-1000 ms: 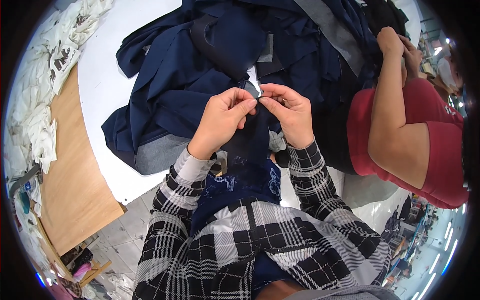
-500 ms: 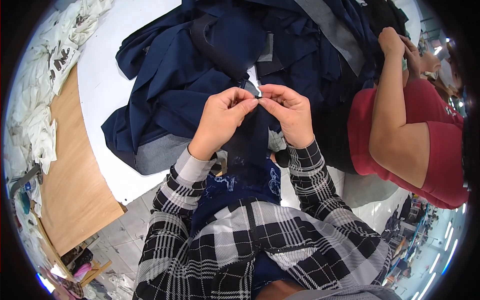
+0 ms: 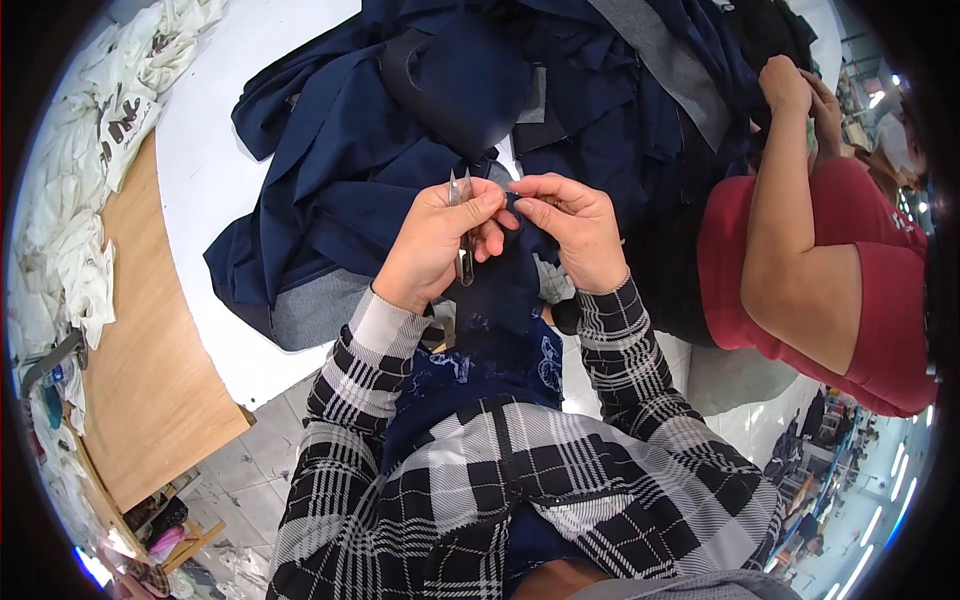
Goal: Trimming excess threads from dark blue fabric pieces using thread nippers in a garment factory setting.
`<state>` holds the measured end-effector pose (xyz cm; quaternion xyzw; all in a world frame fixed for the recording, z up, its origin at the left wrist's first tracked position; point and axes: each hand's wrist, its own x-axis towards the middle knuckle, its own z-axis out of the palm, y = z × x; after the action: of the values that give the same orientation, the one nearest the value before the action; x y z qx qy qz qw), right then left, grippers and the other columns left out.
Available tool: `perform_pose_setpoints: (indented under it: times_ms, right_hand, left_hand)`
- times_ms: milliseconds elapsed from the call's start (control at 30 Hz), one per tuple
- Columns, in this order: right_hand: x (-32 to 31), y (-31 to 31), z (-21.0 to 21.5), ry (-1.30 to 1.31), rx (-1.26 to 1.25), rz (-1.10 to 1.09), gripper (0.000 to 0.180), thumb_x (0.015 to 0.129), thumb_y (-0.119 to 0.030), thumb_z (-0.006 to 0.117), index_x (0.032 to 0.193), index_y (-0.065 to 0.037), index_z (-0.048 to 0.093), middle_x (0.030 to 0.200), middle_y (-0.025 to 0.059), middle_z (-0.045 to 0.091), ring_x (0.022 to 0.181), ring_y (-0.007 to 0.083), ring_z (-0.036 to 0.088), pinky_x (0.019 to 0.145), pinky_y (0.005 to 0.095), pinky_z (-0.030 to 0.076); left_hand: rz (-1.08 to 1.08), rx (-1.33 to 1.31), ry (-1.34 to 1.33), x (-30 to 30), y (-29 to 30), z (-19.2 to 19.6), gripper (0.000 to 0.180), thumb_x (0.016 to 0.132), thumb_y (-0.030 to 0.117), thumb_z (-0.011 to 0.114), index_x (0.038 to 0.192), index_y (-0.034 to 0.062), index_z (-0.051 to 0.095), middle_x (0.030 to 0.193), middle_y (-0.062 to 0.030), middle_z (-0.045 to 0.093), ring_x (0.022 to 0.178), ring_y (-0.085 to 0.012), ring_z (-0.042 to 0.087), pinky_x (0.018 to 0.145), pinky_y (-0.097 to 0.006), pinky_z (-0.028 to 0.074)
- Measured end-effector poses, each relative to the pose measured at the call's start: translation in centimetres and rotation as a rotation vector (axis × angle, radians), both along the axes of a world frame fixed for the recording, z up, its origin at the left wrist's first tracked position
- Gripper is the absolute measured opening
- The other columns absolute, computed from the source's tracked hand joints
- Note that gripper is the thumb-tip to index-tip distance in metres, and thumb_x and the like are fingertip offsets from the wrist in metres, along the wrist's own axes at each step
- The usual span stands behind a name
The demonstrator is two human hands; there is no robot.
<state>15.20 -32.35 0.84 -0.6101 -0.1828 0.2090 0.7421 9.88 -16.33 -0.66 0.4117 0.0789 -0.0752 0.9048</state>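
My left hand (image 3: 432,245) grips small metal thread snips (image 3: 462,228), blades pointing up and away from me. My right hand (image 3: 575,228) pinches a fold of navy blue fabric (image 3: 508,285) that hangs down toward my lap. The two hands are close together, fingertips almost touching, above the near edge of a white table (image 3: 210,170). A large heap of navy blue garments (image 3: 400,130) covers the table just beyond my hands. My sleeves are black-and-white plaid.
A person in a red top (image 3: 850,290) stands at my right, both hands on the dark cloth pile at the far right. White garments (image 3: 70,200) lie heaped along the left. A wooden surface (image 3: 140,370) adjoins the white table. Tiled floor below.
The snips now stand upright in my left hand, blades showing above the fingers. Both hands stay together over the navy fabric; the person at the right has hardly moved.
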Motion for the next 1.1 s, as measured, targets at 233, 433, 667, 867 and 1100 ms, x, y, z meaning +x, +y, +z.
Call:
perform_pose_setpoints:
  times_ms: [233,433,667,867,1100]
  right_hand:
    - [0.2,-0.1,-0.4,-0.053,0.019,-0.006,0.010,0.085,0.001,0.058,0.094,0.003,0.062,0.089,0.0030,0.062,0.083,0.0070,0.056,0.076,0.0180,0.044]
    - [0.3,-0.3,-0.5,-0.082,-0.030,0.020,0.009,0.085,0.001,0.058,0.093,0.002,0.060,0.088,0.0016,0.060,0.082,0.0065,0.055,0.076,0.0176,0.044]
    - [0.5,-0.4,-0.2,-0.102,-0.025,-0.066,0.021,0.081,0.002,0.062,0.102,0.001,0.059,0.087,0.0014,0.059,0.079,0.0063,0.054,0.075,0.0179,0.044]
    - [0.6,-0.4,0.2,-0.061,-0.040,-0.077,0.029,0.080,0.002,0.063,0.108,0.000,0.058,0.085,0.0020,0.060,0.079,0.0063,0.055,0.075,0.0176,0.044]
    - [0.4,-0.4,0.8,-0.067,-0.063,0.008,0.029,0.081,0.001,0.062,0.109,0.000,0.058,0.084,0.0032,0.063,0.077,0.0067,0.057,0.073,0.0180,0.045]
  left_hand:
    - [-0.012,0.062,-0.033,0.0,-0.4,0.4,0.015,0.091,0.017,0.054,0.084,0.0037,0.054,0.068,0.0007,0.054,0.051,-0.0045,0.048,0.045,-0.017,0.036]
    - [-0.016,-0.107,-0.082,-0.2,0.5,0.1,0.013,0.092,0.016,0.052,0.092,0.0027,0.052,0.075,-0.0012,0.049,0.053,-0.0038,0.038,0.046,-0.016,0.030]
    - [0.036,-0.129,-0.100,-0.7,1.5,0.4,0.014,0.091,0.016,0.052,0.088,0.0027,0.052,0.071,-0.0011,0.048,0.049,-0.0029,0.036,0.044,-0.016,0.028]
    - [0.050,0.147,-0.159,-0.9,2.6,1.0,0.014,0.090,0.016,0.054,0.086,0.0025,0.053,0.067,0.0006,0.047,0.045,-0.0019,0.034,0.042,-0.017,0.026]
    - [0.020,0.754,-0.349,0.4,2.7,1.7,0.018,0.085,0.014,0.061,0.097,0.0002,0.062,0.073,0.0036,0.057,0.051,-0.0001,0.038,0.046,-0.015,0.028]
